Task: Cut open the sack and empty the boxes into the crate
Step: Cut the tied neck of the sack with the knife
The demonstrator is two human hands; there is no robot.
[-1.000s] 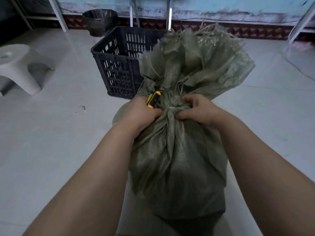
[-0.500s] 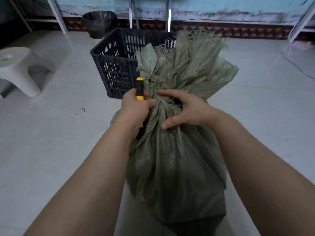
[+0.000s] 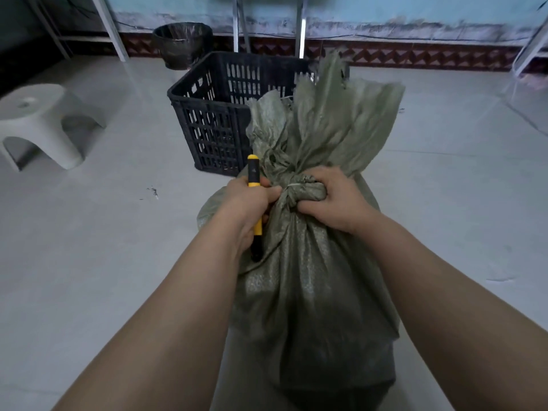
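Observation:
A tall olive-green woven sack (image 3: 314, 277) stands upright on the floor in front of me, its neck bunched and bound with a pale tie (image 3: 295, 185). My left hand (image 3: 246, 206) is closed around a yellow-and-black utility knife (image 3: 253, 170), held upright against the left side of the neck; I see no blade. My right hand (image 3: 335, 200) grips the bunched neck just right of the tie. A black slotted plastic crate (image 3: 219, 114) sits right behind the sack. The boxes are hidden inside the sack.
A white plastic stool (image 3: 38, 126) stands at the left. A dark waste bin (image 3: 182, 44) sits by the far wall, next to metal legs (image 3: 301, 31). Pale tiled floor (image 3: 103, 247) spreads on both sides of the sack.
My right hand has closed down onto the tied neck. The left hand has turned the knife from slanting to upright beside the neck. The sack's loose top has shifted and flopped rightward.

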